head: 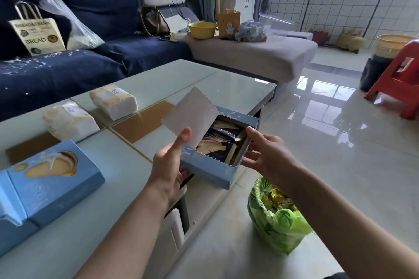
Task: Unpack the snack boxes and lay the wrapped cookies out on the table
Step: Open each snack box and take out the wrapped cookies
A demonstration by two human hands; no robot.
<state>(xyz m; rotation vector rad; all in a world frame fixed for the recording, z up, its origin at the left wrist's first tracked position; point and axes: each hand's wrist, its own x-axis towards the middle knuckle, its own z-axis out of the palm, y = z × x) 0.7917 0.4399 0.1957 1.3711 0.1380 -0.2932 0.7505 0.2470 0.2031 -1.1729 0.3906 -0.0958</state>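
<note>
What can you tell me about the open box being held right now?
The open box is light blue cardboard with a white inside, held tilted in the air over the table's near corner. Its torn lid flap stands up with a jagged edge. Inside lie dark-wrapped cookies printed with cookie pictures. The left hand grips its left end, thumb against the flap; the right hand holds the right end with its fingers.

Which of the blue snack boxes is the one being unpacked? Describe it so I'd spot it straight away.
Start at the pale glass coffee table. At its near right corner, both hands hold a blue box in the air, left hand and right hand. Unlike the closed blue box lying flat on the left, its white flap stands open, showing dark wrapped cookies.
</note>
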